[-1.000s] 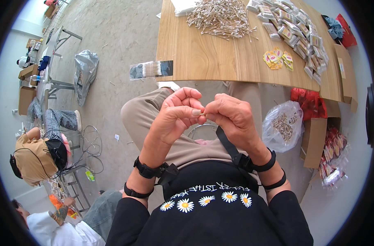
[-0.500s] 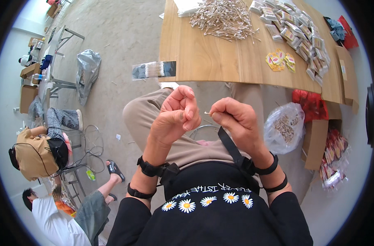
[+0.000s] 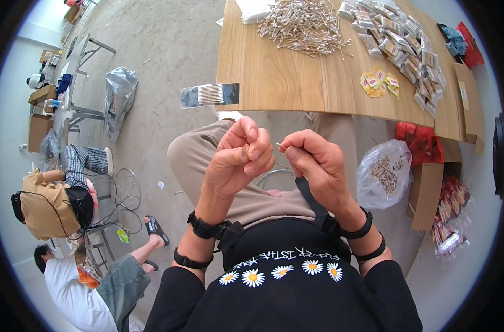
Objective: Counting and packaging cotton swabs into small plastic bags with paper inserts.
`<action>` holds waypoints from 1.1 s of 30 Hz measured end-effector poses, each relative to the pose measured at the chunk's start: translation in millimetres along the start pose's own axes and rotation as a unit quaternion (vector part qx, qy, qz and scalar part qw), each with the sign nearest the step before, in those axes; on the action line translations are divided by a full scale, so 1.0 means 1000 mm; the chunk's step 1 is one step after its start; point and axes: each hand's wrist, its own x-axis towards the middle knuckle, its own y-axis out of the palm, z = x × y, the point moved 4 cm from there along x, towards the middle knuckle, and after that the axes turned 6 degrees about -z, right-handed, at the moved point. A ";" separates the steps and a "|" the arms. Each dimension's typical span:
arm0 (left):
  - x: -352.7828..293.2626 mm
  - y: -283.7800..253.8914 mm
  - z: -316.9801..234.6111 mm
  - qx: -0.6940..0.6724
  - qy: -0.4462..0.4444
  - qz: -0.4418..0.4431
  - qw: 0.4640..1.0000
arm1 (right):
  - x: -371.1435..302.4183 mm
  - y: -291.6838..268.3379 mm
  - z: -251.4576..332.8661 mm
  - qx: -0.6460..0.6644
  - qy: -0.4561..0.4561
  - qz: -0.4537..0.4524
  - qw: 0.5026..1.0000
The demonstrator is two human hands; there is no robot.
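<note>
Both my hands are raised over my lap, just in front of the wooden table's (image 3: 285, 83) near edge. My right hand (image 3: 318, 166) pinches a thin pale stick (image 3: 278, 145), likely a cotton swab, whose tip pokes out toward my left hand. My left hand (image 3: 238, 160) is curled into a fist with the thumb pressed on the forefinger, a small gap away from the stick; whether it holds anything I cannot tell. On the table lie a heap of cotton swabs (image 3: 304, 25) and a clear packet of swabs (image 3: 210, 95) at the near edge.
Several filled small packets (image 3: 401, 39) and yellow labels (image 3: 380, 83) cover the table's right side. To my right stand a clear plastic bag (image 3: 384, 174), a red bag (image 3: 423, 144) and a cardboard box (image 3: 429, 193). Two other people (image 3: 47, 205) (image 3: 91, 282) sit at left near a grey bag (image 3: 119, 94).
My hands, pressed together at the fingertips a second ago, have drawn slightly apart; the stick stays with the right hand. A person at lower left has come into view.
</note>
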 end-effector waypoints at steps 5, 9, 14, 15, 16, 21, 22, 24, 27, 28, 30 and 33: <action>0.000 0.006 0.000 -0.068 0.002 0.020 0.997 | 0.002 0.003 0.002 0.000 -0.017 -0.010 1.000; 0.000 0.008 0.000 -0.072 0.003 0.023 0.997 | 0.002 0.003 0.002 -0.002 -0.015 -0.016 1.000; 0.000 0.006 -0.001 -0.090 0.014 0.010 0.996 | 0.002 0.004 0.002 -0.002 -0.013 -0.022 1.000; 0.000 0.007 -0.001 -0.090 0.014 0.010 0.996 | 0.002 0.004 0.002 -0.001 -0.015 -0.022 1.000; 0.001 0.007 -0.001 -0.090 0.016 0.007 0.996 | 0.002 0.004 0.002 0.000 -0.015 -0.022 1.000; 0.002 0.004 -0.001 -0.093 0.022 0.000 0.995 | 0.002 0.004 0.001 0.006 -0.004 -0.023 1.000; 0.002 0.002 -0.001 -0.090 0.022 -0.002 0.996 | 0.002 0.005 0.001 0.006 -0.004 -0.023 1.000; 0.002 0.001 0.000 -0.088 0.023 -0.003 0.996 | 0.001 0.007 -0.002 0.018 0.003 -0.016 1.000; 0.004 -0.006 0.000 -0.010 0.065 -0.087 0.994 | 0.002 0.009 -0.003 -0.001 -0.004 -0.022 1.000; 0.005 -0.010 -0.001 0.023 0.078 -0.108 0.991 | 0.002 0.009 -0.004 -0.002 -0.004 -0.023 1.000; 0.006 -0.017 0.000 0.055 0.090 -0.129 0.986 | 0.004 0.008 -0.005 -0.033 -0.010 -0.037 0.999; 0.008 -0.023 0.004 0.043 0.105 -0.147 0.983 | 0.004 0.010 -0.004 -0.056 -0.018 -0.047 0.997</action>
